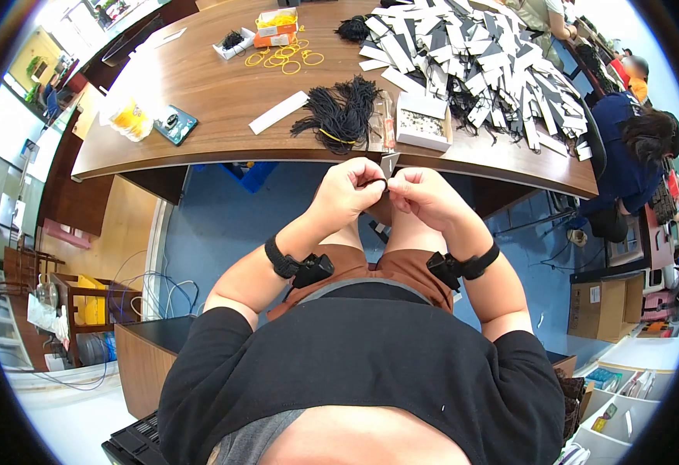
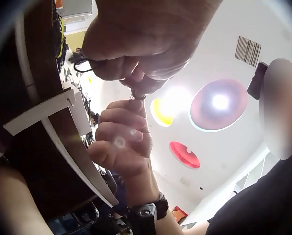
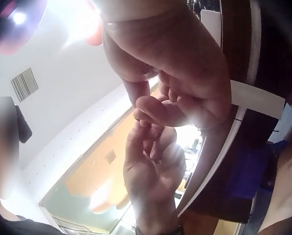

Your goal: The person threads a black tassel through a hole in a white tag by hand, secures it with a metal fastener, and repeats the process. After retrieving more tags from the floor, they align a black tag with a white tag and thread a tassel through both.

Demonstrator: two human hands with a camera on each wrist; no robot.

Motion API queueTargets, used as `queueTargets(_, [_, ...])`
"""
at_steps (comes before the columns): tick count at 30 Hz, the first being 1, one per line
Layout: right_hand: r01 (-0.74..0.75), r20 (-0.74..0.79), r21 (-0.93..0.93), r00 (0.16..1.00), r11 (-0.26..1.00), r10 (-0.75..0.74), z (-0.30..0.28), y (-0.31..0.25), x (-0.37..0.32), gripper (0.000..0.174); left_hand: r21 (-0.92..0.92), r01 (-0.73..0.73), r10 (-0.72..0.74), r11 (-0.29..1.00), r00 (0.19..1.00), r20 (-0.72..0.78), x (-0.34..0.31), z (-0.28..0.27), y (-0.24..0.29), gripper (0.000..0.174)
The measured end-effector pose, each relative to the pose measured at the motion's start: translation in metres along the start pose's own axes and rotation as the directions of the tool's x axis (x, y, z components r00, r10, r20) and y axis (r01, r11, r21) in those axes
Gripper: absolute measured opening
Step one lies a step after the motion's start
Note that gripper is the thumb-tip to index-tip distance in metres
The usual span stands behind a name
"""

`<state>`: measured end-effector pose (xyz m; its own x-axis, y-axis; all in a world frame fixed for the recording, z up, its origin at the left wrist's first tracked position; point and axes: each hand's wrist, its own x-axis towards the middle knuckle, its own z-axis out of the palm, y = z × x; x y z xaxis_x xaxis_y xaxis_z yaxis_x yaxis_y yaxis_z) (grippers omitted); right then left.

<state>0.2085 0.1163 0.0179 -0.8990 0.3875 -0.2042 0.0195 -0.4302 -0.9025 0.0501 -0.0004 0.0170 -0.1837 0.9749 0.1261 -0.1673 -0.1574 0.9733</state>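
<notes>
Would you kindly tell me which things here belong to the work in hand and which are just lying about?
In use: left hand, right hand, black cord, tag, cord bundle, tag pile.
Lying about: rubber bands, orange box, teal item.

Left hand (image 1: pixel 349 188): raised before the chest, fingers curled, thumb and forefinger closed in a pinch. Right hand (image 1: pixel 426 198): just beside it, fingers curled likewise, fingertips meeting the left's. Forearms: bare, bent at the elbows, converging toward the far side. Upper arms: near, held close to the torso.
</notes>
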Motion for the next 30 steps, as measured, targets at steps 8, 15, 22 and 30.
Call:
queueTargets(8, [0.287, -0.21, -0.483, 0.879, 0.827, -0.428, 0.027, 0.001, -0.008, 0.007, -0.093, 0.169, -0.171, 0.981, 0.985, -0.013, 0.002, 0.005, 0.008, 0.007])
queueTargets(15, [0.372, -0.28, -0.408, 0.818, 0.834, -0.502, 0.034, 0.007, -0.006, 0.003, -0.493, 0.349, -0.297, 0.797, 0.937, 0.183, 0.008, -0.004, 0.002, 0.008])
queueTargets(22, [0.399, -0.029, -0.872, 0.536, 0.283, -0.844, 0.039, -0.001, -0.013, 0.015, -0.501, 0.309, -0.282, 0.809, 0.951, 0.131, 0.01, 0.0, 0.004, 0.008])
queueTargets(30, [0.306, 0.158, -0.952, 0.423, -0.024, -0.892, 0.033, -0.005, -0.01, 0.014, -0.437, 0.243, -0.248, 0.866, 0.968, 0.047, 0.008, 0.004, 0.009, 0.011])
